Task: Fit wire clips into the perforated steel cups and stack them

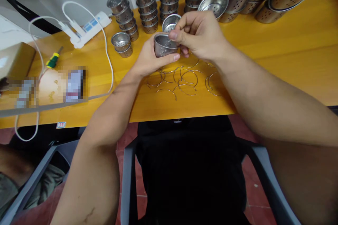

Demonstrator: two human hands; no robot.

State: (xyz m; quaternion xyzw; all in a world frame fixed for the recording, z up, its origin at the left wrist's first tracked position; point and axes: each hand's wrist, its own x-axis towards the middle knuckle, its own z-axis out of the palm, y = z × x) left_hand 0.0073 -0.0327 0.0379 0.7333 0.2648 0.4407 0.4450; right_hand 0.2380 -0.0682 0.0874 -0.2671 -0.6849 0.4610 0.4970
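Note:
A small perforated metal strainer cup (164,50) is held above the table in my left hand (148,58), its open mouth tilted up. My left thumb lies along the near side of the cup, and the fingers wrap behind it. At the cup's right rim, my right hand (202,35) is closed in a pinch on what looks like a thin wire, mostly hidden by the fingers. Below both hands, several curved metal wires (188,77) lie loose on the yellow table (148,107). Just behind the held cup stands another strainer cup (170,21), partly covered by my right hand.
Stacks of strainer cups (145,7) line the back, with larger ones (277,3) at right. A short stack (121,44) stands left of my hands. Further left are a power strip (91,30) with white cables, a screwdriver (53,59) and a cardboard box (18,59).

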